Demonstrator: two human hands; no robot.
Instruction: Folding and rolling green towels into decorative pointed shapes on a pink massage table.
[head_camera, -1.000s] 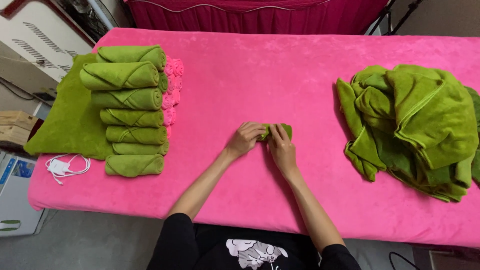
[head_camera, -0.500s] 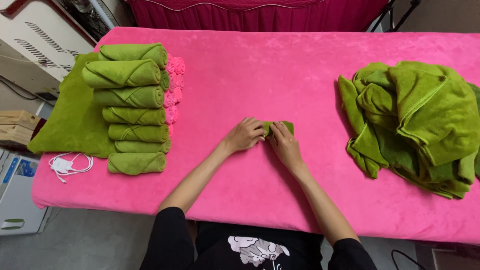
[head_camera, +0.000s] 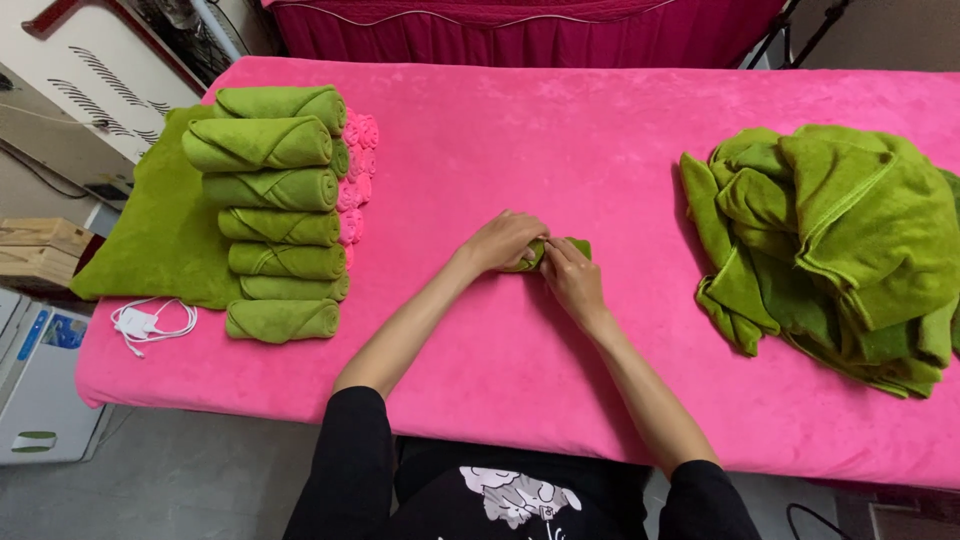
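A small green towel roll lies in the middle of the pink table. My left hand is closed over its left end. My right hand presses on the roll from the front, fingers curled onto it. Most of the roll is hidden under both hands. At the left stands a row of several rolled green towels. A heap of loose green towels lies at the right.
A flat green cloth lies under the rolls at the left edge, with small pink rolled items beside them. A white cable with charger rests near the front left corner. A wooden box sits off the table's left side.
Both hands stay on the small green roll; they have drawn slightly closer together over it. The view has shifted a little.
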